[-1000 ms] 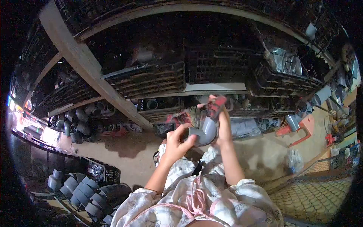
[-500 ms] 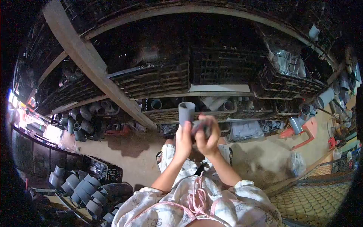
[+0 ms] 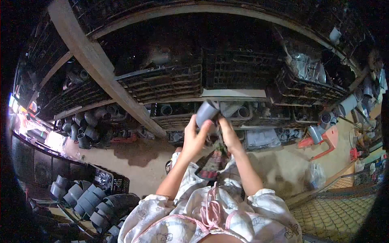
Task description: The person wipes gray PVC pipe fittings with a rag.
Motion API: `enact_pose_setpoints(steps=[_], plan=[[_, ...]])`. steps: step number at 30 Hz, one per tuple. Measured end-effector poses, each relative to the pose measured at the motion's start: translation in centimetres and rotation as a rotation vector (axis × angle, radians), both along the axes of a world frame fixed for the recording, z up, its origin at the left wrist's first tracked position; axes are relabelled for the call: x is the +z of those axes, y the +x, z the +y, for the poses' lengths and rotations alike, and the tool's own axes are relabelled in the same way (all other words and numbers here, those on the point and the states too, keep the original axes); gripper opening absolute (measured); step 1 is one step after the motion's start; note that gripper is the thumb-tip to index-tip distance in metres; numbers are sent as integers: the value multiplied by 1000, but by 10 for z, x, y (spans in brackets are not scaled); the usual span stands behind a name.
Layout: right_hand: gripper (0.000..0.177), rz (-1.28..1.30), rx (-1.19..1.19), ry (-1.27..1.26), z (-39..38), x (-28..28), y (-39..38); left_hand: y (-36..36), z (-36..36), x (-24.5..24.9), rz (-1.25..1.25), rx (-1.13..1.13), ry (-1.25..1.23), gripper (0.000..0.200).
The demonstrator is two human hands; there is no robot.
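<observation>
My left hand (image 3: 194, 139) is wrapped round a grey plastic pipe fitting (image 3: 206, 113), held tilted in front of my body. My right hand (image 3: 229, 137) is closed at the fitting's right side, on a dark cloth with a red and green pattern (image 3: 211, 164). The cloth hangs down between my forearms over my lap. Part of it is hidden behind the fingers, and the fitting's lower end is covered by my left hand.
Black crates (image 3: 239, 73) line the shelves ahead, below a slanted beam (image 3: 85, 48). Grey fittings (image 3: 91, 200) are piled at lower left beside a black crate (image 3: 120, 184). At right are a red plastic stool (image 3: 330, 139), a clear bag (image 3: 317, 176) and wire mesh (image 3: 332, 210).
The fitting has gone from upright to tilted right. The cloth, earlier bunched in my right hand, now hangs loose below it. My right hand has moved up against the fitting.
</observation>
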State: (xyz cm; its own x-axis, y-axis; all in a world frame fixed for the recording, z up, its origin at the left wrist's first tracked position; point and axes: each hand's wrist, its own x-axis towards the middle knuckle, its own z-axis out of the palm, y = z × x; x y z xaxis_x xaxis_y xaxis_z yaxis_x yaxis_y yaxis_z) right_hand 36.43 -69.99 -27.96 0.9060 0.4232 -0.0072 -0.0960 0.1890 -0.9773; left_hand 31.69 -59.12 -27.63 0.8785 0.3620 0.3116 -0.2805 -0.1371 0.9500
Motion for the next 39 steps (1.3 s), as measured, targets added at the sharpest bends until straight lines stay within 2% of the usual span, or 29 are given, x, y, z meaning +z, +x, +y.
enact_pose_setpoints(steps=[1, 2, 3, 4, 6, 8, 10, 11, 12, 14, 15, 16, 17, 18, 19, 20, 22, 23, 24, 26, 27, 30, 31, 32, 34, 35, 36, 38, 39], plan=[[33, -154, 15, -124, -2, 7, 6, 2, 2, 8, 73, -16, -124, 36], [30, -419, -97, -336, 1, 14, 5, 4, 4, 16, 144, -31, -249, 36], [29, -589, -171, -381, 5, 21, 0, 5, 5, 17, 196, 1, -228, 37], [27, -762, -248, -423, 10, 25, -4, 10, -1, 12, 91, 94, -227, 36], [26, -1052, -377, -364, 13, 27, -3, 7, -10, 13, -62, 192, -131, 35], [26, -1002, -305, -198, 9, 13, 3, -4, -17, 16, -128, 191, -24, 33], [26, -634, -239, -230, 8, 3, 1, -8, -15, 12, -168, 185, 135, 35], [30, -320, -261, 121, 22, 17, -6, -6, -12, 15, -210, 196, 233, 38], [34, 19, -111, 272, 24, 6, 0, -9, -7, 24, -158, 207, 364, 39], [36, 495, 23, 327, 16, 38, -5, -5, 0, 31, -129, 167, 482, 40], [35, 428, 1, 406, 20, 31, 0, -1, 3, 32, -126, 145, 406, 39], [34, 177, -62, 327, 24, 29, 8, 4, 5, 34, -123, 123, 330, 37], [33, -70, -125, 244, 28, 30, 18, 17, 8, 38, -271, 152, 290, 33], [32, -309, -188, 155, 32, 33, 26, 16, 9, 61, -67, 68, 139, 30], [32, -472, -244, 34, 33, 42, 34, 36, 13, 58, -152, 150, 153, 30], [32, -633, -297, -92, 34, 51, 43, 50, 19, 64, -138, 90, 51, 30], [33, -1063, -445, -88, 40, 61, 69, 65, 31, 81, 118, -144, -268, 38], [33, -1359, -533, -133, 40, 69, 82, 70, 32, 83, 136, -144, -279, 41], [34, -1286, -458, -125, 36, 68, 89, 75, 33, 83, 149, -144, -287, 43], [35, -1139, -311, -111, 34, 61, 103, 75, 25, 83, 81, 84, 102, 45], [37, -860, -277, -96, 36, 57, 104, 74, 22, 85, -131, 171, 320, 43], [44, -80, -271, 478, 63, 57, 95, 78, 28, 91, -366, 275, 813, 40], [50, 282, -39, 449, 54, 64, 95, 80, 32, 93, -379, 253, 895, 41], [52, 438, 79, 358, 48, 81, 91, 82, 38, 93, -281, 170, 790, 42], [52, 340, 816, 375, 25, 56, 130, 88, 49, 94, -99, 2, 584, 43], [51, 75, 420, 182, 34, 60, 123, 87, 48, 95, 19, -84, 251, 43], [51, -106, 11, -139, 43, 63, 117, 93, 50, 94, 178, -232, -126, 36], [47, -804, -276, -316, 40, 79, 97, 92, 63, 100, 408, -516, -373, 31], [41, -901, -294, -382, 36, 88, 87, 95, 65, 98, 462, -533, -451, 32]])
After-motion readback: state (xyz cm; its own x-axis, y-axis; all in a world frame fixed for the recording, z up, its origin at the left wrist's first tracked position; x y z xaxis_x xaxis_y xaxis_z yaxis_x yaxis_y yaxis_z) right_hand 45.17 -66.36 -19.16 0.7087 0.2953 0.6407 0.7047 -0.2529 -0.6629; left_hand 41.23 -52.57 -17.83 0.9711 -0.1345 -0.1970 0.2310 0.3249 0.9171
